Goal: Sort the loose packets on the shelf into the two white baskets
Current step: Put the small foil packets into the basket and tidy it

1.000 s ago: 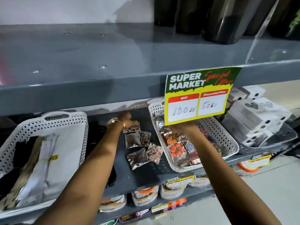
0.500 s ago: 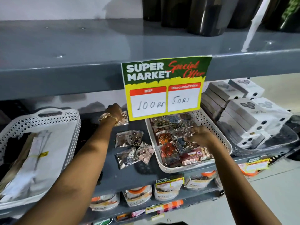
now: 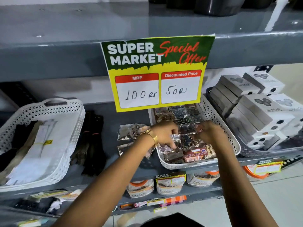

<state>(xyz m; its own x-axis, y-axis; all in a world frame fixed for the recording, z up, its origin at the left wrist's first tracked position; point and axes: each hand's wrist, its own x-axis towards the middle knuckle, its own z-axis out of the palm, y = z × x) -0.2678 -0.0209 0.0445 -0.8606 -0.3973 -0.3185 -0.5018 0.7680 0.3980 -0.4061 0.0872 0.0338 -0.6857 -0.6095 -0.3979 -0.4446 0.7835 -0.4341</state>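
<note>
Both hands meet over the right white basket (image 3: 233, 141), which is full of shiny packets of small round pieces. My left hand (image 3: 165, 133), with a gold bracelet on its wrist, reaches over the basket's left rim and pinches a clear packet (image 3: 185, 140). My right hand (image 3: 209, 132) has its fingers curled on the same packet's right side. Loose packets (image 3: 128, 134) lie on the grey shelf just left of this basket, partly under my left forearm. The left white basket (image 3: 49, 110) holds long white and dark packs.
A yellow and green price sign (image 3: 157, 72) hangs from the upper shelf and hides the back of the right basket. Dark strips (image 3: 91, 141) lie between the baskets. Stacked grey-white boxes (image 3: 255, 112) fill a tray at right. Pouches stand on the lower shelf (image 3: 170, 184).
My left hand has come from the back of the shelf rightward into the right basket with a packet. My right hand has curled its fingers. The camera has moved closer.
</note>
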